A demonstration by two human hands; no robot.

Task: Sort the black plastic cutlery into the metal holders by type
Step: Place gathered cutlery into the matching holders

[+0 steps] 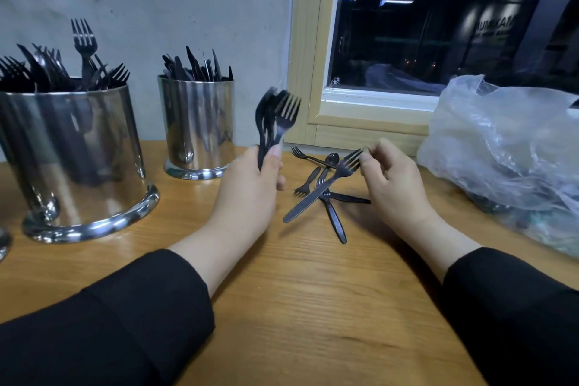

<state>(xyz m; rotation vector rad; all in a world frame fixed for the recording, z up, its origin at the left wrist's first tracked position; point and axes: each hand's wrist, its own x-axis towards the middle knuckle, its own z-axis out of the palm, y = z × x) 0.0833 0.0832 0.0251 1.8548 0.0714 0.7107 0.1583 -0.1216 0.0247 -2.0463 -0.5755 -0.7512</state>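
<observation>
My left hand (250, 188) grips a bunch of black forks (277, 119) by their handles, tines pointing up. My right hand (391, 182) pinches one black fork (326, 185) by its tines, its handle slanting down to the left above the table. Under it a small pile of loose cutlery (329, 197) lies on the wood, forks and one spoon among it. A large metal holder (75, 160) at the left is full of forks. A smaller metal holder (200, 125) behind it holds knives.
The wooden table (297, 291) runs up to a grey wall and a wood-framed window (313, 72). A crumpled clear plastic bag (507, 147) sits at the right. Another metal base (3, 241) peeks in at the far left edge.
</observation>
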